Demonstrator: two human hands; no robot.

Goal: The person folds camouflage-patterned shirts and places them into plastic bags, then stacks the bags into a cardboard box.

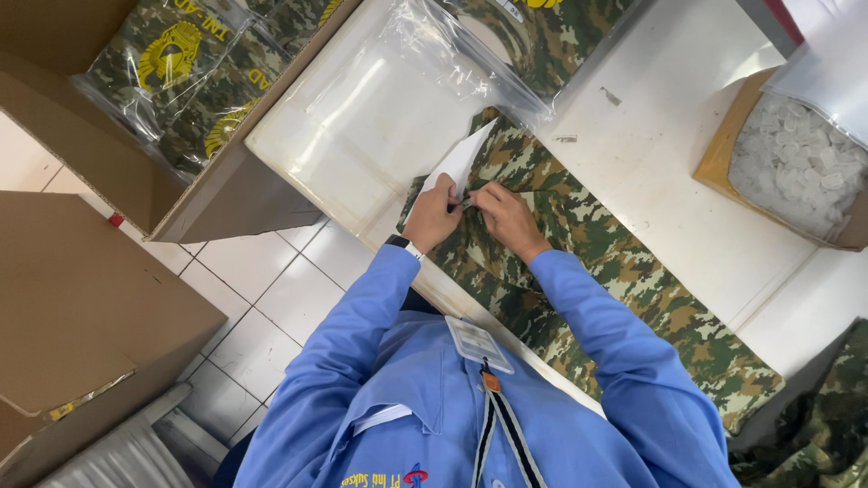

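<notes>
A folded camouflage garment [624, 271] lies along the white table [669, 154]. My left hand [432, 215] and my right hand [506, 217] meet over its upper end. Both pinch the cloth close together, at the base of a white paper insert [461, 161] that sticks out from the fold. A clear plastic bag [425, 63] lies flat just beyond the garment's end. Whether a small item sits between my fingers cannot be made out.
An open cardboard box [136, 136] at the upper left holds bagged camouflage garments [172, 72]. Another brown box [81, 316] stands on the tiled floor at the left. A box with a bag of small white pieces [796, 167] sits at the right. More camouflage cloth [814, 425] lies at the lower right.
</notes>
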